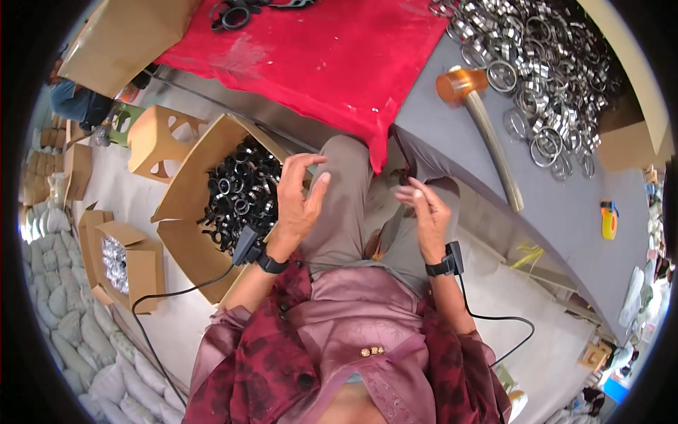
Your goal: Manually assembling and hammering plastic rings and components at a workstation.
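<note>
My left hand (299, 196) hovers over my left thigh, thumb and fingers apart with nothing between them. Just beside it, an open cardboard box (185, 247) holds a heap of black ring-shaped parts (241, 185). Above my other knee is my right hand (431, 218), also empty, its fingers loosely stretched. A mallet (487, 131) with an orange head and wooden handle lies on the grey table (452, 88), to the right of that hand. Beyond the mallet, shiny metal rings (537, 78) are piled up. Neither hand touches any of these things.
A red cloth (304, 53) covers the table ahead, with black rings (231, 15) at its far edge. Yellow tape (609, 220) lies at the right. A tan stool (159, 145), a smaller box (145, 265) and white sacks (85, 332) stand left. Cables run from both wrists.
</note>
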The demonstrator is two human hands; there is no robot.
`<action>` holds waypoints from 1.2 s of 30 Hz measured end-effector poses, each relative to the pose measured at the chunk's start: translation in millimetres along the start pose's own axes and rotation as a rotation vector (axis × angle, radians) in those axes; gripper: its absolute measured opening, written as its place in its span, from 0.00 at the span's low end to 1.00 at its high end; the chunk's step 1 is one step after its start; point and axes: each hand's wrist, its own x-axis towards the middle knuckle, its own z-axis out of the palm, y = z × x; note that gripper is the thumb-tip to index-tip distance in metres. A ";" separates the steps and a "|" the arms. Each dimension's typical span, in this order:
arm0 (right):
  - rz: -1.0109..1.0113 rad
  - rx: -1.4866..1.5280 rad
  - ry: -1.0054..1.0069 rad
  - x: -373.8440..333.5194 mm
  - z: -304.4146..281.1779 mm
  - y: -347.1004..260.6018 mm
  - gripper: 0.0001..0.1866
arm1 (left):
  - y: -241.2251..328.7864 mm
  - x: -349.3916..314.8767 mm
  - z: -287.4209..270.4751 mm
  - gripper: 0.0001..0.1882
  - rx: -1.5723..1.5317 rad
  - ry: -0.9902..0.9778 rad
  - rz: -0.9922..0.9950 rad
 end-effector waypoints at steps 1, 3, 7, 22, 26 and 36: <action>0.036 -0.024 0.076 -8.6 -13.0 12.5 0.17 | -14.3 -13.7 3.9 0.22 0.093 -0.070 0.025; 0.082 -0.056 0.169 -24.8 -35.5 31.2 0.16 | -22.9 -39.9 20.4 0.34 0.136 -0.181 -0.040; 0.111 -0.098 0.248 -50.7 -60.1 47.7 0.15 | -40.1 -46.2 21.5 0.37 0.227 -0.123 -0.083; 0.118 -0.758 -0.107 -35.6 -68.5 102.3 0.18 | -36.3 -30.0 26.0 0.38 0.299 -0.165 0.035; 0.256 -0.979 -0.421 -21.6 -77.2 180.1 0.20 | -42.7 -0.2 32.8 0.40 0.356 -0.190 0.161; 0.556 -1.043 -0.869 23.6 -69.1 390.2 0.24 | -44.4 30.7 27.1 0.41 0.524 -0.420 0.086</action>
